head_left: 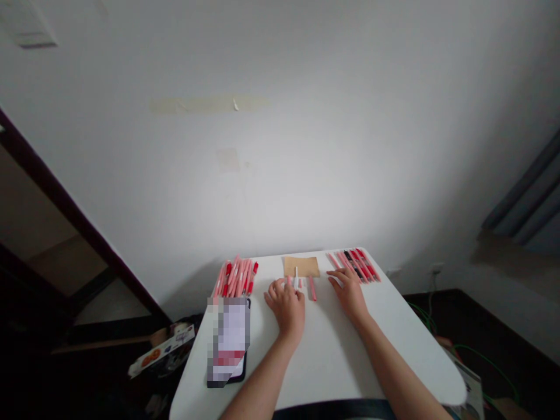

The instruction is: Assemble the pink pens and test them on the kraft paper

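Note:
My left hand (286, 306) rests palm down on the white table, fingers apart, its fingertips beside several pen parts. Close to those fingers are a thin white refill-like stick (296, 276) and a small pink piece (300, 284). Another pink piece (289, 280) is partly hidden by the fingers. A pink pen barrel (312, 289) lies between my two hands. My right hand (349, 289) is open, thumb and index finger apart and nothing seen between them. It reaches near a row of pink, red and black pens (356, 265).
A brown paper sheet (301, 266) lies at the back middle of the table (332, 361). At the back left is a pile of pink and red pens (234, 277). A phone with a blurred screen (230, 338) lies in front of it. The wall (297, 146) stands behind.

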Motion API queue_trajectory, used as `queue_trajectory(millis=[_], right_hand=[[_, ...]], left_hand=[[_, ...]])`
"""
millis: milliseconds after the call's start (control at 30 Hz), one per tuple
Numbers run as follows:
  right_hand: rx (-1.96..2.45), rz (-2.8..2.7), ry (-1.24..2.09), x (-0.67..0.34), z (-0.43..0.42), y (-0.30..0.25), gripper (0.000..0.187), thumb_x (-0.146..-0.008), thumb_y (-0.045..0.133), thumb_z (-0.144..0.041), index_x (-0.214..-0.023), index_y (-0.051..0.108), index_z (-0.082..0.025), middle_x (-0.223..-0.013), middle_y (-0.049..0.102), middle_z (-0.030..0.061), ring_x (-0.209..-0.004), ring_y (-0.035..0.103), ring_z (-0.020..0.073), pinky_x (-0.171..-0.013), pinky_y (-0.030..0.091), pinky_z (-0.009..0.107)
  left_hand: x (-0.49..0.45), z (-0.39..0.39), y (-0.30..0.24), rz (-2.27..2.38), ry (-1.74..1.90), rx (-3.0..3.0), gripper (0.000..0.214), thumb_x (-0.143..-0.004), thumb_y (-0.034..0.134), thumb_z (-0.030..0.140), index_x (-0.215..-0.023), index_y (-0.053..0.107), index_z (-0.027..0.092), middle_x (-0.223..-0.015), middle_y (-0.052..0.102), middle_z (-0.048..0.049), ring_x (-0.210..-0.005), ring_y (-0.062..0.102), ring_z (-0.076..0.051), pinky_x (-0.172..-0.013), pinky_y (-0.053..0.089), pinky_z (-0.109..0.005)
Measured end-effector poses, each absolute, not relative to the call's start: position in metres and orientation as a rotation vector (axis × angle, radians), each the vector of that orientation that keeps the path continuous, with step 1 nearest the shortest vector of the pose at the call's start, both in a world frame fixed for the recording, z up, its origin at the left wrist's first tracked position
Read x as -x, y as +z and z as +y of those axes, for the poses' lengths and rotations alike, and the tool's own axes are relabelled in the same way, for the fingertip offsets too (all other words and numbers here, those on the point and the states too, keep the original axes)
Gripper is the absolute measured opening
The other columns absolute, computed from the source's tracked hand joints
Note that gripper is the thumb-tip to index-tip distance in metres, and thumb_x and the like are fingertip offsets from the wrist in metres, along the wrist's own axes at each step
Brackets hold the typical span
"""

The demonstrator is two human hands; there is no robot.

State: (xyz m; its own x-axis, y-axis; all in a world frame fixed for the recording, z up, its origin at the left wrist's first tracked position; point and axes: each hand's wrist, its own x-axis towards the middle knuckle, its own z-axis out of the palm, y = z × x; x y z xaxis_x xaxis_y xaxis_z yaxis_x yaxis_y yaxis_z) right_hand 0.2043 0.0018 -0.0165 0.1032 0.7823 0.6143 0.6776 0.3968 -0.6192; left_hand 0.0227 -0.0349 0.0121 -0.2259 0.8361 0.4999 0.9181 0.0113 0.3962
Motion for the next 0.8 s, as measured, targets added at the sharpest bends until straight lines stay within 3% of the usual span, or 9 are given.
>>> queue_trajectory(millis=[267,433,667,800], right_hand=[[1.322,-1.622,0.116,-0.2054,0.0023,-0.0192,0.036,-0.091,0.046,-0.047,-0.096,0.073,-0.023,-0.095,0.064,0.0103,-0.094,0.055,0.0252,-0.088,0.042,0.042],[1.331,-1.638,0.103,-0.2058,0.0021,-0.0197,0.035,-0.091,0.046,-0.045,-0.096,0.073,-0.023,-0.095,0.064,0.0095,-0.094,0.055,0.0248,-0.088,0.042,0.042],[1.333,-1.653,0.095,-0.2061,0.0028,-0.0203,0.035,-0.091,0.045,-0.043,-0.096,0.073,-0.022,-0.095,0.064,0.0096,-0.094,0.055,0.0245,-0.089,0.042,0.042],[1.329,-1.668,0.086,-0.2063,0.0019,-0.0194,0.034,-0.092,0.045,-0.042,-0.097,0.072,-0.022,-0.096,0.065,0.0097,-0.095,0.055,0.0246,-0.089,0.043,0.042]], left_hand=[[-0.0233,-0.0336,0.0091,-2.164,-0.974,1.868,0.033,-0.076,0.051,0.018,-0.106,0.066,0.019,-0.113,0.056,-0.0116,-0.111,0.045,-0.029,-0.097,0.034,-0.051],[-0.0232,-0.0336,0.01,-2.176,-0.956,1.874,0.024,-0.076,0.052,0.018,-0.094,0.067,0.017,-0.113,0.056,-0.0119,-0.112,0.045,-0.029,-0.098,0.033,-0.051],[-0.0226,-0.0329,0.0078,-2.147,-1.007,1.879,0.034,-0.076,0.053,0.018,-0.108,0.064,0.02,-0.114,0.055,-0.011,-0.112,0.045,-0.028,-0.099,0.032,-0.05],[-0.0188,-0.031,0.0079,-2.137,-1.031,1.885,0.027,-0.077,0.055,0.021,-0.102,0.065,0.02,-0.115,0.055,-0.0105,-0.113,0.046,-0.028,-0.1,0.032,-0.049]])
